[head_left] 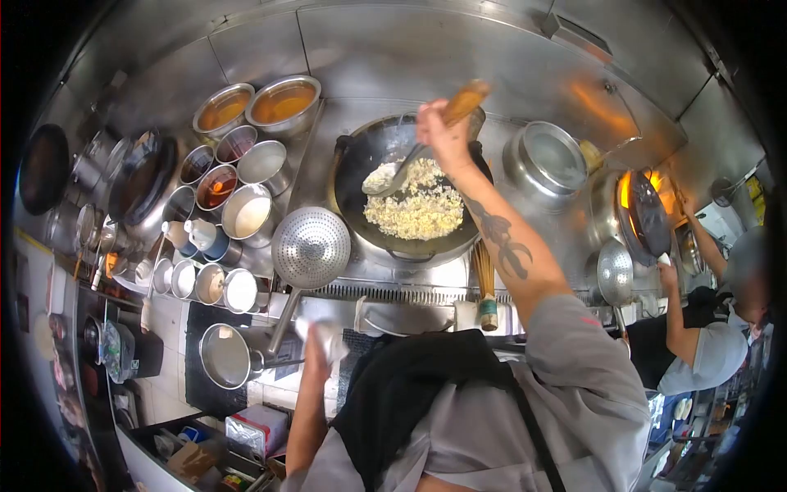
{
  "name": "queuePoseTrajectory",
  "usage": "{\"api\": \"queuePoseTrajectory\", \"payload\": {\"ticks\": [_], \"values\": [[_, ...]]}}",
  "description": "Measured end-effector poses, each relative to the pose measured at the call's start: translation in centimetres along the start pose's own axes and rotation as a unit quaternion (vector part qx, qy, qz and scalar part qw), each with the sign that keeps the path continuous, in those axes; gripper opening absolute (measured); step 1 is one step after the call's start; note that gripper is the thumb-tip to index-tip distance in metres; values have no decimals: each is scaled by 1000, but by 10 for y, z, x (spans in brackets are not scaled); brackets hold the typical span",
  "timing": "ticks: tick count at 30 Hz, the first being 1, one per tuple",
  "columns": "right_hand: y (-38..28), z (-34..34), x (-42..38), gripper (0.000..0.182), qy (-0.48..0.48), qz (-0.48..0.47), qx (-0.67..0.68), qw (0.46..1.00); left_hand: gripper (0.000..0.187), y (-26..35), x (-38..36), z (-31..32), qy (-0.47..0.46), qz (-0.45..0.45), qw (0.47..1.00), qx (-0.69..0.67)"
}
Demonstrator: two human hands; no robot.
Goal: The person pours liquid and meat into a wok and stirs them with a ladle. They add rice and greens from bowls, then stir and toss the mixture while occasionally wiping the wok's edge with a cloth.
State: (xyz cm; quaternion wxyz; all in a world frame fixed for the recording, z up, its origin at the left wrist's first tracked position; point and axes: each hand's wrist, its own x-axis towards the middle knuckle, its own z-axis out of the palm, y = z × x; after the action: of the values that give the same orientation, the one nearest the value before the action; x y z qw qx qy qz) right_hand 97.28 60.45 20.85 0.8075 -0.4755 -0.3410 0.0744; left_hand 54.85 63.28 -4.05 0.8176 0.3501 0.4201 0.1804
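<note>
A black wok (352,205) sits on the stove in front of me, with pale yellow fried rice (414,215) spread over its bottom. My right hand (443,135) reaches across it, closed around the wooden handle of a wok ladle (466,100). The ladle's head lies in the rice at the wok's left side, with some rice on it. Low on the left, my left hand (315,365) is closed on a white cloth (331,340), both smeared by motion. The hand is apart from the wok, just below the strainer's handle.
A perforated strainer (311,248) lies left of the wok. Beyond it stand sauce pots (247,215) and two large bowls (284,100). A bamboo brush (488,303) and a metal pot (548,160) are at the right. A co-worker (697,336) handles a flaming wok (643,215).
</note>
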Motion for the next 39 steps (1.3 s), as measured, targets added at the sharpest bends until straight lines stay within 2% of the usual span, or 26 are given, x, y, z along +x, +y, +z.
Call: {"api": "queuePoseTrajectory", "payload": {"ticks": [1, 2, 3, 4, 5, 6, 7, 9, 11, 14, 17, 18, 21, 24, 25, 26, 27, 29, 31, 33, 34, 35, 36, 37, 38, 39], "values": [[11, 5, -6, 11, -7, 44, -28, 999, 53, -1, 23, 23, -32, -19, 999, -20], [7, 9, -4, 13, -44, 64, -73, 994, 55, 23, 20, 70, -71, -76, 995, -5], [-2, 13, 1, 16, -82, 82, -119, 986, 57, 31, 28, 105, -73, -108, 991, 1], [-18, 18, -1, 17, -74, 78, -149, 983, 59, 30, 43, 127, -148, -98, 984, -2], [-37, 24, -7, 20, -66, 75, -180, 979, 60, 33, 53, 156, -107, -173, 979, -8], [-47, 26, -9, 22, -59, 70, -213, 973, 61, 37, 55, 183, -127, -180, 975, -17], [-41, 20, -7, 21, -64, 72, -214, 972, 60, 47, 47, 212, -102, -197, 975, -17], [-19, -4, -14, 21, -63, 84, -217, 971, 58, 17, 75, 228, -121, -211, 969, -53], [-25, -16, -9, 20, -60, 95, -172, 979, 56, 7, 79, 242, -98, -217, 970, -57], [-61, -29, -3, 19, -17, 69, -164, 984, 49, 11, 83, 248, -86, -213, 971, -64], [-59, -54, -19, 19, 17, 96, -201, 975, 35, 4, 97, 240, -99, -210, 969, -85], [-53, -59, -19, 20, 12, 82, -176, 981, 25, 4, 98, 240, -80, -198, 974, -74], [-60, -71, -12, 19, -63, 68, -203, 975, 19, 14, 97, 243, -63, -210, 972, -81], [-77, -55, -31, 20, 43, 66, -127, 989, 14, 2, 128, 233, -108, -234, 964, -63], [-74, -53, -41, 20, 75, 63, -102, 990, 9, 16, 115, 241, -64, -245, 966, -55], [-56, -46, -41, 18, 117, 87, -143, 979, 7, 7, 118, 235, -97, -219, 967, -83], [-51, -52, -35, 17, 109, 101, -176, 973, 5, -3, 118, 227, -132, -192, 967, -108], [-48, -62, -8, 14, 84, 113, -241, 960, 4, 20, 54, 225, -105, -203, 967, -116], [-90, -51, 10, 14, 127, -5, -94, 987, 4, 38, -2, 210, -107, -231, 962, -102], [-127, -48, 24, 14, 152, 14, -73, 986, 4, 55, -25, 210, -88, -236, 964, -84], [-123, -50, 31, 12, 142, 0, -43, 989, 4, 57, -31, 207, -78, -237, 965, -78], [-106, -48, 27, 12, 142, 10, -75, 987, 6, 64, -14, 214, -71, -244, 962, -101], [-74, -47, 19, 13, 142, 17, -107, 984, 7, 62, 12, 215, -108, -231, 961, -104], [-46, -42, 10, 13, 143, 26, -139, 980, 8, 45, 38, 209, -143, -220, 959, -105], [-31, -33, 2, 14, 154, 31, -48, 986, 10, 16, 60, 194, -149, -175, 969, -92], [-28, -28, 5, 16, 159, 24, -71, 984, 9, -3, 56, 180, -123, -198, 965, -120]]}}
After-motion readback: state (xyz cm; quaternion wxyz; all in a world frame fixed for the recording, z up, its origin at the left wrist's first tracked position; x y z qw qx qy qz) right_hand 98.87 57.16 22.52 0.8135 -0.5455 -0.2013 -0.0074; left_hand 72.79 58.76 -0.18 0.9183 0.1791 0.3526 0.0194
